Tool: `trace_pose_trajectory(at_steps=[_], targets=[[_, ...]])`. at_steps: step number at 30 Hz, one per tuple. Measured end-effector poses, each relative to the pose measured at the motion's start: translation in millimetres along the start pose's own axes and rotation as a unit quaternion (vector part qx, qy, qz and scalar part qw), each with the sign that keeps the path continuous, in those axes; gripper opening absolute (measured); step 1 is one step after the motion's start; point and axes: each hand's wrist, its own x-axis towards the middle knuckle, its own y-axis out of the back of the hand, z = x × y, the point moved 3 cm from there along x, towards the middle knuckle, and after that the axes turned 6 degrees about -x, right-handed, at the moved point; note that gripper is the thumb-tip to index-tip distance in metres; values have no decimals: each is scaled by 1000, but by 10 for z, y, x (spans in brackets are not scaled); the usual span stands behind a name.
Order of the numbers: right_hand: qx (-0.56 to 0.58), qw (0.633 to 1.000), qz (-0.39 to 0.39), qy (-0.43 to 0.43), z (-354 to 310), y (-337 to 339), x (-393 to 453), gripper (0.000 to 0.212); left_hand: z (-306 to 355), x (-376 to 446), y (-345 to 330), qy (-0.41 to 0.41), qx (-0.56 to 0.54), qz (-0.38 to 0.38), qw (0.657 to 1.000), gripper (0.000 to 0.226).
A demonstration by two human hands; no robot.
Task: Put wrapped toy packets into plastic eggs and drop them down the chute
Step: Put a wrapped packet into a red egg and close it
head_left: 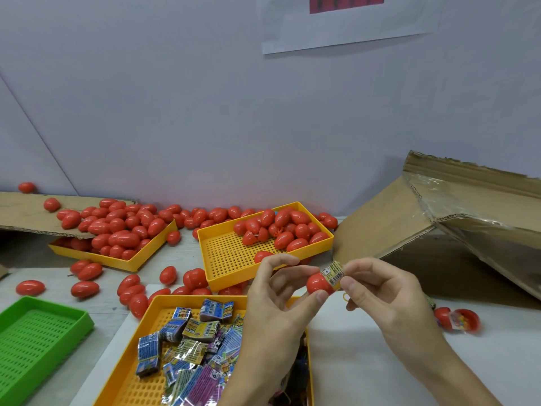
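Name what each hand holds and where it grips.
Left hand pinches the red egg half by its rounded shell; right hand pinches the packet by its outer end.

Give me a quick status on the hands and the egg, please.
Left hand grips red egg half. Right hand pinches packet, partly seated in the half. Nothing in the way; chute on the right.

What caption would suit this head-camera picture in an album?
Left hand holds a red egg half while right hand pushes a wrapped packet in.
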Motion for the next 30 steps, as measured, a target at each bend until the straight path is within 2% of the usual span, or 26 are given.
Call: trace_pose_trajectory(at_steps=[15, 21, 30], targets=[[-13, 1000, -9, -6, 5, 0, 0, 28, -15, -3, 4, -12, 20, -25, 999, 47], [-28, 999, -13, -8, 18, -4, 3, 26, 7, -17, -26, -56, 81, -38, 994, 38], [-2, 1000, -12, -7, 21, -18, 5, 39, 11, -21, -45, -70, 115, -36, 990, 22]])
